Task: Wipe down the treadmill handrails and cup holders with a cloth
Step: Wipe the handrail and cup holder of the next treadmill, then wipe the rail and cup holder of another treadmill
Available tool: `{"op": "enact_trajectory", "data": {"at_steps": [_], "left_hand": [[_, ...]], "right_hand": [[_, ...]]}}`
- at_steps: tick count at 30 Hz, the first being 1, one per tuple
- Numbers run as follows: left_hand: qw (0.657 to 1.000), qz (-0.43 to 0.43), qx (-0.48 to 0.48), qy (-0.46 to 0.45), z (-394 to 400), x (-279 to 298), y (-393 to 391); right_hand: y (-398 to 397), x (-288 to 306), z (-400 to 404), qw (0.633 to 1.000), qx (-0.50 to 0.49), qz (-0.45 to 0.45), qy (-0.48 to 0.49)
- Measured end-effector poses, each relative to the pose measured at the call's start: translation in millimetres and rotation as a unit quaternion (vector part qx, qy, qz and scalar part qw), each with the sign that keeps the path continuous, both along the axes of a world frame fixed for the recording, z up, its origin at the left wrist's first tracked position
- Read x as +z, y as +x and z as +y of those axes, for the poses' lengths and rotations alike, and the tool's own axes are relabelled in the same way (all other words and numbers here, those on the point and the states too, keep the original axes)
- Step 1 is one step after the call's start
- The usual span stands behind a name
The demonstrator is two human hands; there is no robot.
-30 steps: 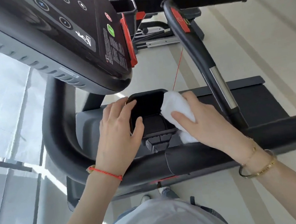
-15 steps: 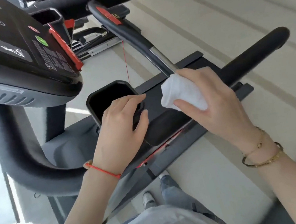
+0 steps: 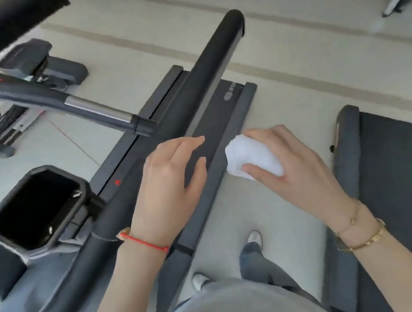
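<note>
The white cloth (image 3: 252,159) sits bunched in the right hand (image 3: 289,160), whose grip is clamped on it, just right of the black handrail (image 3: 205,77). The left hand (image 3: 170,184) lies over the handrail, fingers relaxed and apart. The cup holder (image 3: 36,207) sits further left.

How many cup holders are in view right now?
1. The black cup holder sits at lower left, beside the padded handrail, left of the left hand. The console is out of frame, so another may be hidden.
</note>
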State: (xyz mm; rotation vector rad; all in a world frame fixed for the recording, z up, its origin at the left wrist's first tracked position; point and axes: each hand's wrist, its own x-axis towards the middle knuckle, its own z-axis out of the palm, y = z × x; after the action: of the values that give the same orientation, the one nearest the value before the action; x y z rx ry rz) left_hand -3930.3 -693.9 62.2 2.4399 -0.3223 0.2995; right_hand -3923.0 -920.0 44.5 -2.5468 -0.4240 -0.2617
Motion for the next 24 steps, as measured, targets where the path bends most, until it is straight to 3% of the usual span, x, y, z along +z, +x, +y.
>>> {"op": "enact_trajectory", "data": {"at_steps": [13, 24], "left_hand": [[0.982, 0.022, -0.187, 0.017, -169.8, -16.1, 87.7], [0.937, 0.026, -0.348, -0.002, -315.2, -24.3, 142.0]], "right_hand": [[-6.4, -11.1, -158.7, 0.977, -0.212, 0.021, -0.025], [-18.8, -3.5, -252.8, 0.929, -0.370, 0.011, -0.021]]}}
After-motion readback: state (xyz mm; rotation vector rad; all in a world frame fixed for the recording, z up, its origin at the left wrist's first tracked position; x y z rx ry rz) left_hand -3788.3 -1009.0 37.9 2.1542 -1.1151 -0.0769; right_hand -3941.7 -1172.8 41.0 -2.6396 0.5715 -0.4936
